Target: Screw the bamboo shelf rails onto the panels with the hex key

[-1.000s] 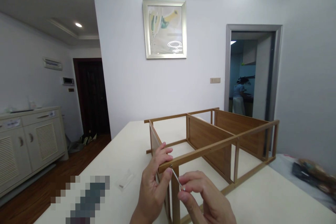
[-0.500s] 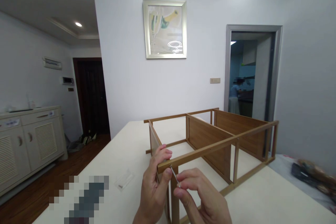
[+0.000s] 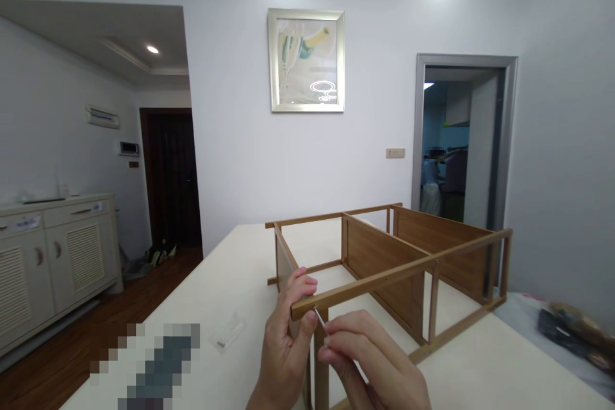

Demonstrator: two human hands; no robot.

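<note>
A brown wooden shelf frame lies on its side on the white table. My left hand is wrapped around its near corner, fingers over the top rail and thumb beside the joint. Between the thumb and fingers of my right hand is a thin metal hex key. Its upper tip meets the rail's side at the joint, close to my left thumb. My right fingers cover its lower end. Left of my hands, a small clear plastic bag with a little metal piece inside lies on the table.
The white table extends under the frame. A blurred-out dark object is at its near left. Dark and brown items lie on plastic at the right. A louvred cabinet stands left; a person is visible through the doorway.
The whole view has shifted slightly, with the scene a little lower and to the right. Both hands keep their places at the joint; my right fingers have turned slightly around the hex key.
</note>
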